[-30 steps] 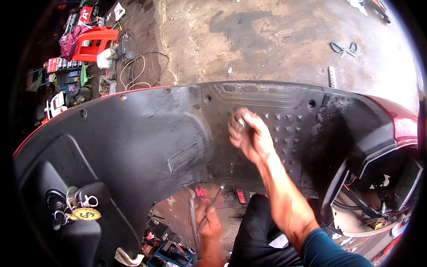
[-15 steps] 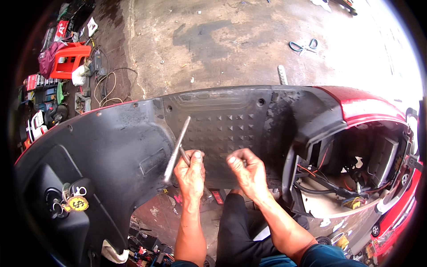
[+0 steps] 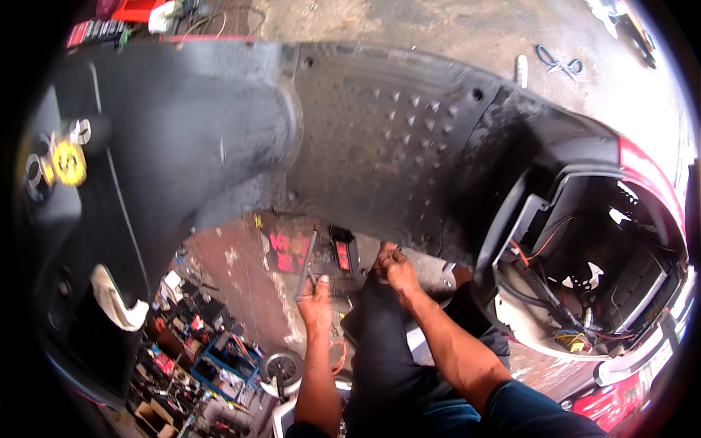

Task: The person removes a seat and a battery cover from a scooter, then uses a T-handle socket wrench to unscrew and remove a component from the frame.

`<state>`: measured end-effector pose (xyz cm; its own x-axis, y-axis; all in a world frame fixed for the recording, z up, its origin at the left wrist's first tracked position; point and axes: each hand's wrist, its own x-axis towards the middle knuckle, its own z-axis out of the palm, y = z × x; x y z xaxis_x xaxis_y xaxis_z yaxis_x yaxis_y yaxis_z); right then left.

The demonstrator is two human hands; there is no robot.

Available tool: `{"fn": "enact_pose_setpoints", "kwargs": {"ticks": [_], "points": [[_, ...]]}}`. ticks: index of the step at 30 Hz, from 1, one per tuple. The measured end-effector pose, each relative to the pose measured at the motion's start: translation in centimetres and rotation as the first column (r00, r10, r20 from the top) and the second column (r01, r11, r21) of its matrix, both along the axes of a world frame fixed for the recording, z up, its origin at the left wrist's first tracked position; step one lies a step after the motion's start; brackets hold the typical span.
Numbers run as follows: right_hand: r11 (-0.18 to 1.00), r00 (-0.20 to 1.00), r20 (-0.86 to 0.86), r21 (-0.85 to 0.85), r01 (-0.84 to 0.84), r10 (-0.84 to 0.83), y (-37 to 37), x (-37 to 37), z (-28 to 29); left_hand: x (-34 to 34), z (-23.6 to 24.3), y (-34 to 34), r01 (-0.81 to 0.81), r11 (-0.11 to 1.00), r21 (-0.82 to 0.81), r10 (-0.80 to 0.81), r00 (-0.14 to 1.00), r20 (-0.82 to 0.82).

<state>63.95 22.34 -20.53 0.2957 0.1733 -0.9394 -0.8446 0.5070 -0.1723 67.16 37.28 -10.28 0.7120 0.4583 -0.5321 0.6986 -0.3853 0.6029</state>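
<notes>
L hand (image 3: 315, 305) grips a thin metal rod (image 3: 305, 264) below the black floorboard panel (image 3: 380, 139); R hand (image 3: 394, 269) at panel's lower edge, fingers pinched, prob. on a fastener. Panel not off yet.

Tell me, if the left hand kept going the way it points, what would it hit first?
Probably the lower edge of the black scooter floorboard; the left hand, gripping a thin metal tool, points up toward it, though depth is unclear.
</notes>
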Motion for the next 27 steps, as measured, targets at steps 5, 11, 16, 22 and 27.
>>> {"fn": "enact_pose_setpoints", "kwargs": {"ticks": [5,11,16,22,27], "points": [[0.941,0.967,0.065,-0.254,-0.222,0.246,8.3,-8.9,-12.0,-6.7,-3.0,3.7,-0.176,0.981,-0.078,0.161,0.972,-0.172],[0.383,0.495,-0.118,-0.488,-0.784,0.861,10.5,-14.4,-28.7,-10.6,-15.7,8.2,-0.107,0.993,-0.051,0.076,0.907,-0.414],[0.386,0.564,-0.235,-0.523,-0.760,0.792,11.4,-8.4,-26.5,-9.0,-23.1,10.2,0.125,0.992,0.018,-0.102,0.879,-0.466],[0.506,0.649,0.124,-0.740,-0.444,0.751,5.5,-2.5,-6.7,-3.4,-19.4,5.1,0.060,0.998,-0.023,-0.063,0.980,-0.187],[0.681,0.446,0.722,-0.674,0.285,0.528,-3.4,1.5,12.6,3.0,-10.2,-1.8,0.251,0.956,0.151,-0.293,0.840,0.457]]}}
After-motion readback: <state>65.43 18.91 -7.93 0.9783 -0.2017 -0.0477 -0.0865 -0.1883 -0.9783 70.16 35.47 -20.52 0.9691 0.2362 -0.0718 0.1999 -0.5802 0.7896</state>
